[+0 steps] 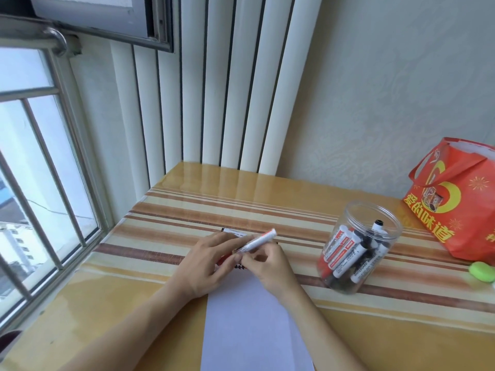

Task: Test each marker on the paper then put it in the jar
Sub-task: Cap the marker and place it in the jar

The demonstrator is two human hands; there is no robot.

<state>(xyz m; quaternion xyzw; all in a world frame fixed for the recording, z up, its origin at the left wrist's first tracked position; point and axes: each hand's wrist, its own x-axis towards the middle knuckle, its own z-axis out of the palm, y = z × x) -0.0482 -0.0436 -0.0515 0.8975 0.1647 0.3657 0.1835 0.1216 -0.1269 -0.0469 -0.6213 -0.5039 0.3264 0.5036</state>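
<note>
A white sheet of paper (249, 325) lies on the striped table (388, 330) in front of me. My right hand (267, 266) grips a white marker with red print (258, 240), its tip down at the paper's far end, where dark scribbles show. My left hand (211, 263) rests on the paper's far left corner and seems to hold a red cap; the fingers hide it mostly. Another marker (234, 231) lies on the table just beyond my hands. A clear plastic jar (359, 247) stands open to the right, holding several markers.
A red gift bag (455, 202) stands at the table's right back. A green oval object (482, 270) lies near the right edge. A window with bars (40, 183) runs along the left, and white vertical pipes (214, 89) rise behind the table.
</note>
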